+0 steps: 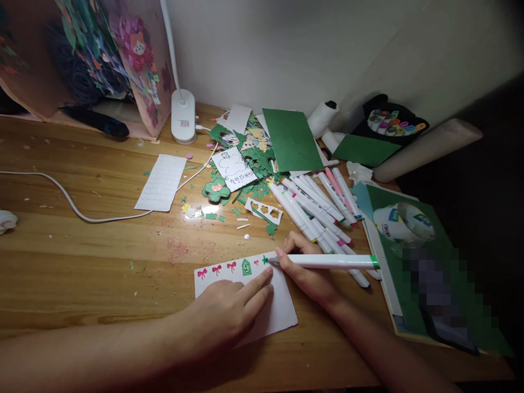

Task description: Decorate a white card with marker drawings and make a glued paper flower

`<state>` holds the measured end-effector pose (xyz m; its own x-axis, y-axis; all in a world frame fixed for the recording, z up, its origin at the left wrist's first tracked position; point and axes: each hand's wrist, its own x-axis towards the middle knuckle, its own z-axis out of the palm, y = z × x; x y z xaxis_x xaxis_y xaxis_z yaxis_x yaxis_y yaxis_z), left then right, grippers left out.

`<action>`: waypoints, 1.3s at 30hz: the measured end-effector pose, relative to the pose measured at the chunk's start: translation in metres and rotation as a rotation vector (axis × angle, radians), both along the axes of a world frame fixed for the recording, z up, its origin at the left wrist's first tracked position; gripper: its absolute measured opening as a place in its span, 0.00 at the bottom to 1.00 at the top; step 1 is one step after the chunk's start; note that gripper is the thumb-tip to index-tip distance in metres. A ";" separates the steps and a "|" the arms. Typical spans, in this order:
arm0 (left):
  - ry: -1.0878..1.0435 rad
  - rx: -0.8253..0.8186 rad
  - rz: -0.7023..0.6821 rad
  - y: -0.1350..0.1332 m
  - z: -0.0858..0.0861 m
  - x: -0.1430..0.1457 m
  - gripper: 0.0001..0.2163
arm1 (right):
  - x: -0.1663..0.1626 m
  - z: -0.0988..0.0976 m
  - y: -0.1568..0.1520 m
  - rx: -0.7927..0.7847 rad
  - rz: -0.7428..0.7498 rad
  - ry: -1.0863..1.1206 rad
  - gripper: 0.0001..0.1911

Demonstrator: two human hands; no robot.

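Observation:
A white card (276,305) lies near the front of the wooden desk (82,256). Along its top edge run three pink bows, a green house-like shape and a small green star. My left hand (229,308) rests flat on the card, fingers stretched out and pressing it down. My right hand (305,270) grips a white marker with a green cap end (327,261). The marker's tip touches the card beside the green star.
Several white markers (319,210) lie in a heap behind my right hand. Green paper scraps and cut-outs (245,169), a green sheet (291,139), a white lamp base (183,116) with its cable, a sticker sheet (161,182), a tape roll (403,222) and a marker case (393,121) surround them.

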<state>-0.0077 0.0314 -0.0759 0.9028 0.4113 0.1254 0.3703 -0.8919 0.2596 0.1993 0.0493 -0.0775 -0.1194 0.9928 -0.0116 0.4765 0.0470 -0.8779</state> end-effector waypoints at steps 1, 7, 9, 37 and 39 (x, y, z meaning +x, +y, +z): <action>-0.006 -0.015 -0.004 0.000 0.000 0.000 0.17 | 0.000 0.000 0.000 -0.005 -0.001 0.009 0.13; -0.178 -0.251 0.259 0.000 0.001 0.000 0.10 | 0.004 0.001 0.001 0.018 -0.121 0.299 0.15; -0.233 -0.335 0.394 0.001 0.002 0.001 0.06 | 0.003 0.003 -0.003 0.016 -0.100 0.373 0.15; -0.658 -0.451 0.711 -0.074 0.030 0.016 0.26 | -0.051 0.020 -0.061 0.543 0.337 0.239 0.09; -0.678 -0.409 0.746 -0.076 0.030 0.022 0.26 | -0.052 0.016 -0.065 0.508 0.302 0.278 0.10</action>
